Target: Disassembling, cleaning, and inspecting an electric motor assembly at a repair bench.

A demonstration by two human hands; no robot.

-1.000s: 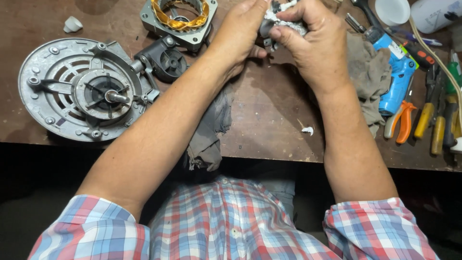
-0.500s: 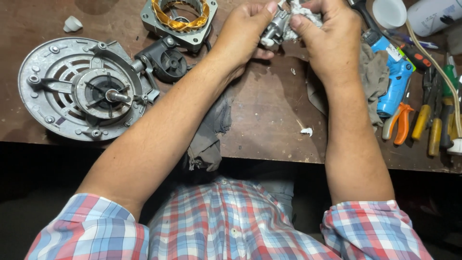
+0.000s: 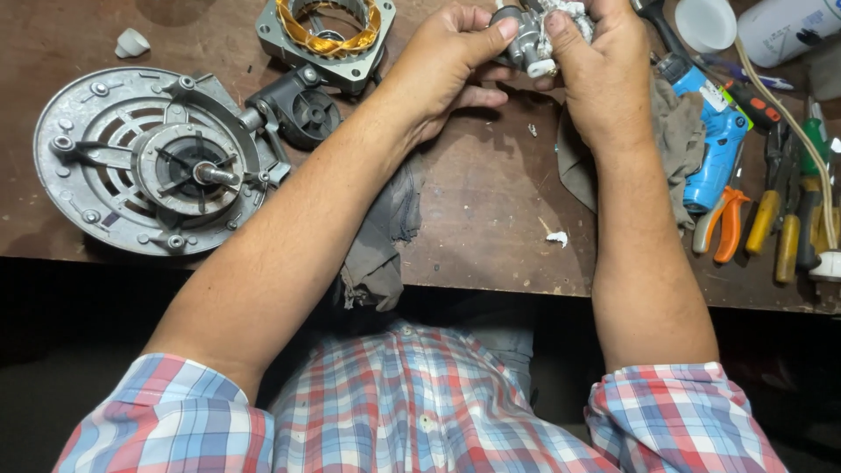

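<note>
The left hand [image 3: 447,66] is curling around a small grey metal part [image 3: 528,37], thumb pressing on its top and fingers closing underneath — a firm, nearly closed grip. The right hand [image 3: 604,74] is pinching the same part from the other side together with a wad of whitish cloth [image 3: 568,13], fingers bent tight. Both forearms are reaching forward from plaid sleeves, wrists meeting above the far edge of the brown wooden bench [image 3: 491,210]. Left of the part a copper-wound stator [image 3: 326,31] is lying, and beyond it a round grey motor housing [image 3: 149,162]. Right of the part a blue power tool [image 3: 714,131] is resting on a grey rag [image 3: 679,131] — orange-handled pliers [image 3: 723,223] lying just beside it
</note>
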